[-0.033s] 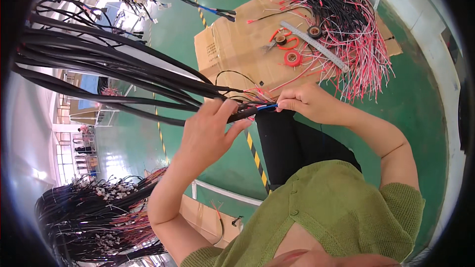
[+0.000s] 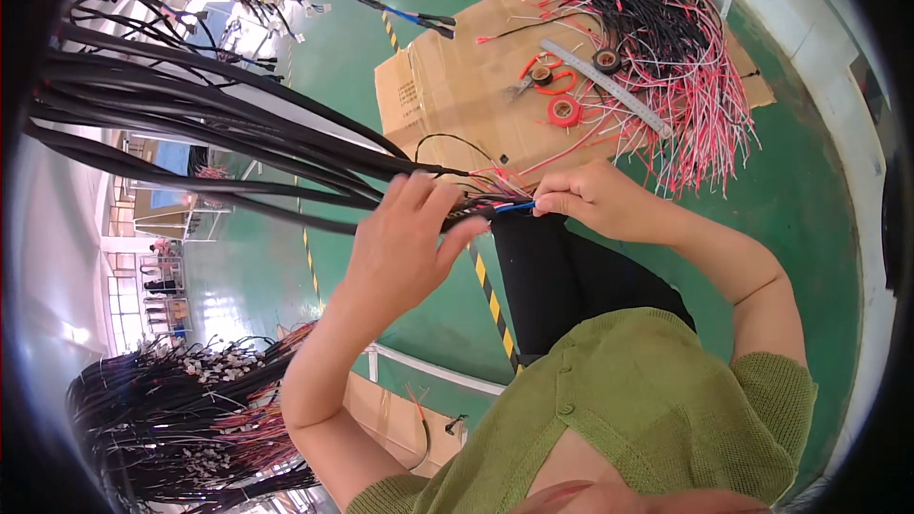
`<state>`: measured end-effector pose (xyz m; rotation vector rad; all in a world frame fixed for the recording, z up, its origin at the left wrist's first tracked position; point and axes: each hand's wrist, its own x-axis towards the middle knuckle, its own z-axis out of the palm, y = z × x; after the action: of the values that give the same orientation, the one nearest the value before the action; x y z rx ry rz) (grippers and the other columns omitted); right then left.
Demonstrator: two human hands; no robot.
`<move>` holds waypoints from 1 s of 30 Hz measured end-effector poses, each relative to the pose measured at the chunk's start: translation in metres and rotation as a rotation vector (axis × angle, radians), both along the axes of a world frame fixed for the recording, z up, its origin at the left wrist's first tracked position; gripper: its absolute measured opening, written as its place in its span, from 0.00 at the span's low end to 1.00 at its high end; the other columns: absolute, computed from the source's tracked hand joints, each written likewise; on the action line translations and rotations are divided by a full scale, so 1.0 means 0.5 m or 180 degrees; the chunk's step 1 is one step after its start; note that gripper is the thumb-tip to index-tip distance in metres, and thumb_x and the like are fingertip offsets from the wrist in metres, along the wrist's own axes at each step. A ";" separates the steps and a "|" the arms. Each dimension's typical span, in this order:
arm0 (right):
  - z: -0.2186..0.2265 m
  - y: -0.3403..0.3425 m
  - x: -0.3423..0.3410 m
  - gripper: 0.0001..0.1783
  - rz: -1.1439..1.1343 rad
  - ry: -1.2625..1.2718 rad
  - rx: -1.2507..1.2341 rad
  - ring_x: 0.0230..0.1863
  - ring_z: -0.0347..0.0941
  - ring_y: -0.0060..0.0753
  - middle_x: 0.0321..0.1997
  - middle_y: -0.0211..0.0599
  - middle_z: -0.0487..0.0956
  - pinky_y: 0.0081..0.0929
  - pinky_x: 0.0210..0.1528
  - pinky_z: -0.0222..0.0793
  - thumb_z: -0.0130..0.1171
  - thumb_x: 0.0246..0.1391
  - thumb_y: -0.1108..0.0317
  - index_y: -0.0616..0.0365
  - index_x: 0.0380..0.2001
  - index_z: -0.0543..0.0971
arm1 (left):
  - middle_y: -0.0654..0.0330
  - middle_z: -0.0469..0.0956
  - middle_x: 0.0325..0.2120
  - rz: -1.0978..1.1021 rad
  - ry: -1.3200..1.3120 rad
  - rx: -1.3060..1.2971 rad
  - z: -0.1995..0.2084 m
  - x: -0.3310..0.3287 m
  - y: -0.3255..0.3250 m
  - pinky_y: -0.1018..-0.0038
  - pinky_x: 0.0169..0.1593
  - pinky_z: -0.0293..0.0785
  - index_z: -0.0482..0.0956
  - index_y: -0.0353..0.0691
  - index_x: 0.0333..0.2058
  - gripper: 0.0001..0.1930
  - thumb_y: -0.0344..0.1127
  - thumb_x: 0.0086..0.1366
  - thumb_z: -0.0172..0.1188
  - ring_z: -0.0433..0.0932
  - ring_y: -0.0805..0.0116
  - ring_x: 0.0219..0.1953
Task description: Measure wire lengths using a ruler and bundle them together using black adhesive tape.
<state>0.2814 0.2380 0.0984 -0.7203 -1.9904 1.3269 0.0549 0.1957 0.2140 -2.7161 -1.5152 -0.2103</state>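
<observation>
A bundle of long black sleeved cables (image 2: 238, 148) runs in from the left toward my hands. My left hand (image 2: 405, 238) is curled over one of these cables, with its thumb stretched along the cable near its end. A blue wire (image 2: 514, 207) comes out of that end. Thumb and forefinger of my right hand (image 2: 586, 200) are closed in a pinch on the wire, hiding its tip. Thin red and dark wires (image 2: 495, 181) lie just beyond my hands.
On a cardboard-covered surface (image 2: 447, 86) ahead lie red-handled scissors (image 2: 547, 76), a red tape roll (image 2: 564, 111), a black tape roll (image 2: 606, 61) and a steel ruler (image 2: 609, 90). A heap of red, white and black wires (image 2: 676, 57) spreads at right. More harnesses (image 2: 181, 409) hang at lower left.
My left hand has shifted slightly, its fingers a little higher over the cable. The right hand stays on the blue wire.
</observation>
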 end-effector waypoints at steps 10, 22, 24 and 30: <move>0.050 -0.035 0.021 0.10 -0.0606 0.0009 0.0506 0.24 0.74 0.45 0.25 0.44 0.77 0.33 0.28 0.66 0.53 0.58 0.64 0.56 0.39 0.78 | 0.61 0.80 0.26 0.0489 -0.1558 -0.4263 -0.017 0.063 0.115 0.77 0.34 0.76 0.76 0.32 0.32 0.14 0.37 0.70 0.48 0.81 0.73 0.30; 0.038 -0.023 0.048 0.13 -0.0175 -0.0375 0.1057 0.27 0.75 0.47 0.30 0.43 0.79 0.36 0.31 0.69 0.54 0.59 0.61 0.59 0.39 0.79 | 0.62 0.75 0.20 0.0561 -0.1586 -0.3596 0.007 0.070 0.063 0.79 0.30 0.74 0.74 0.31 0.30 0.11 0.32 0.69 0.49 0.78 0.75 0.25; 0.039 -0.023 0.046 0.13 -0.0106 -0.0414 0.1016 0.27 0.76 0.47 0.30 0.43 0.80 0.36 0.31 0.69 0.54 0.59 0.61 0.59 0.39 0.79 | 0.63 0.74 0.18 0.0664 -0.1638 -0.3486 0.009 0.065 0.055 0.79 0.28 0.71 0.74 0.31 0.29 0.12 0.33 0.69 0.50 0.75 0.77 0.22; 0.035 -0.024 0.040 0.12 -0.0023 -0.0309 0.1003 0.27 0.75 0.46 0.29 0.42 0.79 0.36 0.30 0.70 0.54 0.59 0.62 0.58 0.37 0.79 | 0.67 0.71 0.15 0.0371 -0.1188 -0.2957 0.008 0.052 0.044 0.81 0.24 0.66 0.75 0.35 0.29 0.11 0.34 0.70 0.50 0.67 0.81 0.19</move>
<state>0.3016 0.2260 0.1161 -0.6499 -2.2048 0.9572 0.0809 0.2177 0.2179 -3.3659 -2.3377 0.0098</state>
